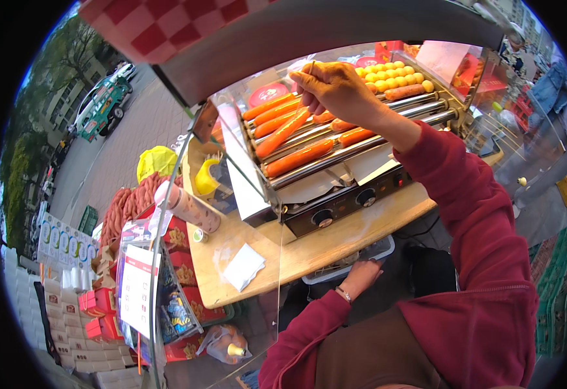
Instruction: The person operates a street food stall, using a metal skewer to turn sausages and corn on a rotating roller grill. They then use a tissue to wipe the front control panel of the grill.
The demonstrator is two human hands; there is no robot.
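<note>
My right hand [334, 90] reaches over a hot dog roller grill [322, 219] and pinches a thin wooden stick [312, 69] between thumb and fingers. Below those fingers, a sausage [283, 132] lies tilted across the others, apparently on that stick. More sausages [299, 158] rest along the metal rollers [346, 158]. At the back right of the grill sit rows of round yellow balls [390, 75]. Low by the wooden tabletop's [312, 257] front edge is my left hand [364, 278], above a clear plastic tub [322, 277]. Its fingers are partly hidden.
A clear panel with a metal edge [159, 219] stands at the left. Near it are a patterned bottle [193, 209], a folded white tissue [244, 267] and piled sausages [128, 204]. Overhead is a metal hood [312, 44]. Wooden skewers [502, 131] lie at the right.
</note>
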